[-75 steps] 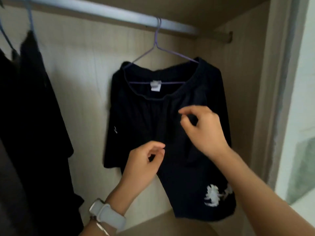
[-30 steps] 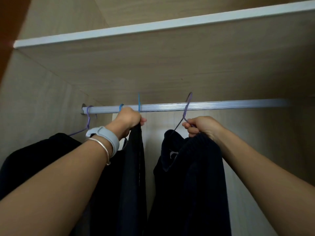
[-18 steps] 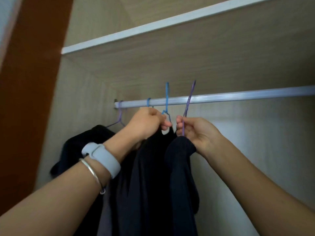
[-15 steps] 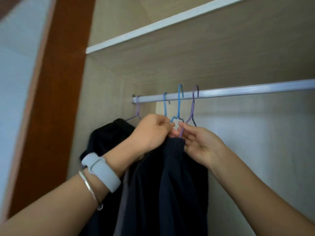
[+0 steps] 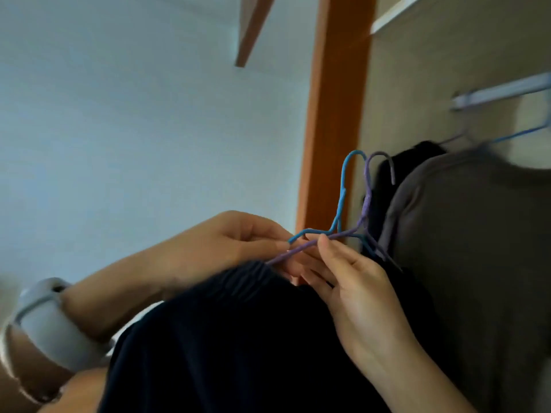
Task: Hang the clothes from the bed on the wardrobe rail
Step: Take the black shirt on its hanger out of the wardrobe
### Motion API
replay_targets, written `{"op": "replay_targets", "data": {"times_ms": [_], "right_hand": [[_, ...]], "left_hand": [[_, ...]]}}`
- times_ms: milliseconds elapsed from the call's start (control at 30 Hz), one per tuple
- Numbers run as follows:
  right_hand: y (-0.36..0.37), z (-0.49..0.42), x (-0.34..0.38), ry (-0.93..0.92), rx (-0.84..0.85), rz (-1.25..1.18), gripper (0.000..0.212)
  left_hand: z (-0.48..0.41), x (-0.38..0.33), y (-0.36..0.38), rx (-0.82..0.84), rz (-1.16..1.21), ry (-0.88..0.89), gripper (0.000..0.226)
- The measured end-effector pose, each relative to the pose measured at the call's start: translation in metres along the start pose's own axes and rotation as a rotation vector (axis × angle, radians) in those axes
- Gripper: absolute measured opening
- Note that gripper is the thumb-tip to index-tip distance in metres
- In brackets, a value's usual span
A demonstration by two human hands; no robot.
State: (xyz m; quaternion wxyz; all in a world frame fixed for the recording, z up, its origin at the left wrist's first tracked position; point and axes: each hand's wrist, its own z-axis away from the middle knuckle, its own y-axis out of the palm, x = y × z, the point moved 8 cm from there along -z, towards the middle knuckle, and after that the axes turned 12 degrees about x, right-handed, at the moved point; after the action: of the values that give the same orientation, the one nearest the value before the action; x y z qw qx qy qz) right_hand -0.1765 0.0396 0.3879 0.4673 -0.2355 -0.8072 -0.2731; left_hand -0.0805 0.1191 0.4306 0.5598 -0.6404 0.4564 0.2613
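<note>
A pale silver metal wardrobe rail (image 5: 504, 90) crosses the 2 o'clock corner of the view, motion-blurred. Its left end meets the light wood-grain side wall (image 5: 417, 90) of the wardrobe. Below the rail hangs a thin blue wire hanger (image 5: 518, 133), one shoulder sloping down toward 8 o'clock. Its hook is at the frame edge and too blurred to make out. A grey-brown fabric garment (image 5: 477, 234) drapes from it and spreads toward 5 o'clock. At 9 o'clock of that hanger, nearest the wall, a fainter pale wire hanger (image 5: 453, 139) carries a black fabric garment (image 5: 417, 153), which touches the grey-brown one.
</note>
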Motion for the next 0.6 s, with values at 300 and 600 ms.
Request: {"op": "replay_targets", "data": {"times_ms": [300,600], "right_hand": [[0.168,-0.052,-0.108,0.138,0.301,0.129,0.024],[0.29,-0.128,-0.191,0.02,0.529,0.24,0.025]], "left_hand": [[0.128,0.057,-0.118,-0.132,-0.497,-0.543,0.017],[0.179,0.139,-0.228,-0.438,-1.075,-0.907,0.025]]}}
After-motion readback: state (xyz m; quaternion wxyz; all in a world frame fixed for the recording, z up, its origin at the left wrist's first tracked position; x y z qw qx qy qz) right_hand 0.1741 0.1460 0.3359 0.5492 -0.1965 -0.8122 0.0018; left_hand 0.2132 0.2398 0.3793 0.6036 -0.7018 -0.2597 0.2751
